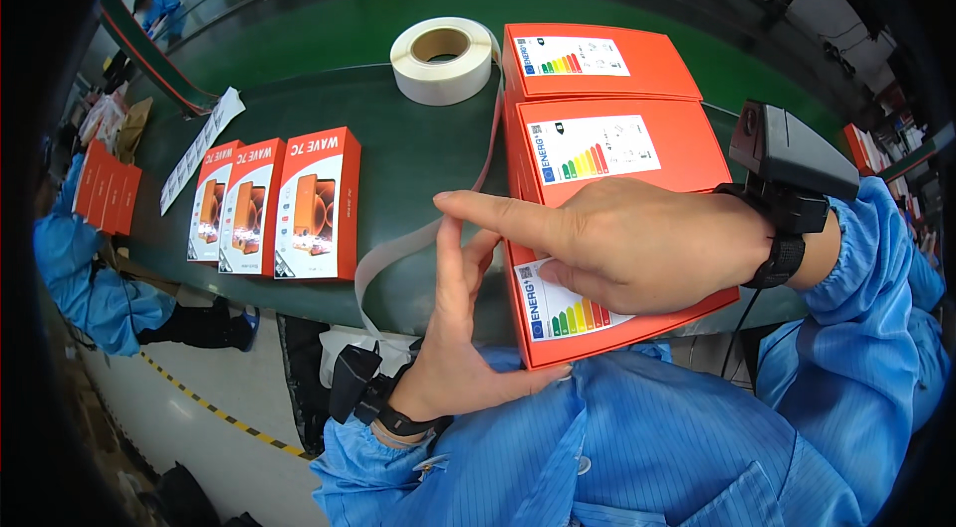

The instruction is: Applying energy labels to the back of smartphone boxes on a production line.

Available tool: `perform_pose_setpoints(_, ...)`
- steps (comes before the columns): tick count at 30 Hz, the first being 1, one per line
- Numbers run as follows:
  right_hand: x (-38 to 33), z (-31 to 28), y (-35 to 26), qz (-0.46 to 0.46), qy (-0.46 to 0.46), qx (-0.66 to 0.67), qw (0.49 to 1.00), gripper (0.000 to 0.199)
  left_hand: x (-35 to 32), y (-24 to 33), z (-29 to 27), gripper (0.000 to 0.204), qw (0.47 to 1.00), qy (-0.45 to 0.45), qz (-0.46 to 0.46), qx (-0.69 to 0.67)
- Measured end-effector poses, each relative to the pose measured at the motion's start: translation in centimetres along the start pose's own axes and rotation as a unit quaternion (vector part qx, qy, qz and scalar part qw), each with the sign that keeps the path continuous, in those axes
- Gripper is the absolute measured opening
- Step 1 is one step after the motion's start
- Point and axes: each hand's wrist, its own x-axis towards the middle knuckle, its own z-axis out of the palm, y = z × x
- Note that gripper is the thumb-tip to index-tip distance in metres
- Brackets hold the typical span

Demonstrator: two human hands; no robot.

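Three orange boxes with energy labels lie in a row before me. My right hand (637, 238) rests over the nearest orange box (687, 316), its thumb on the box's white energy label (575, 320). Its index finger stretches left and meets a fingertip of my left hand (443, 343). The left fingers are extended beside the box's left end, and the thumb lies along its near edge. A pale backing strip (383, 258) runs from a white label roll (443, 79) past these fingertips and hangs over the table edge. Whether the fingertips grip the strip is hidden.
Three upright orange-and-white phone boxes (317, 203) stand to the left, beside a printed label sheet (202, 150). Another person's blue sleeve (75, 268) is at the far left near more orange boxes (105, 190). A green belt (329, 24) crosses behind the roll.
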Motion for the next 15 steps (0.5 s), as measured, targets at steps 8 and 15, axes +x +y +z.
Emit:
perform_pose_setpoints(8,0.16,-0.08,-0.38,0.018,-0.002,-0.014,1.0,0.075,-0.02,0.12,-0.03,0.129,1.0,0.005,-0.009,-0.002)
perform_pose_setpoints(15,0.44,0.47,0.0,-0.018,0.027,-0.061,0.998,0.074,-0.19,0.21,-0.06,0.126,1.0,0.002,-0.001,0.009)
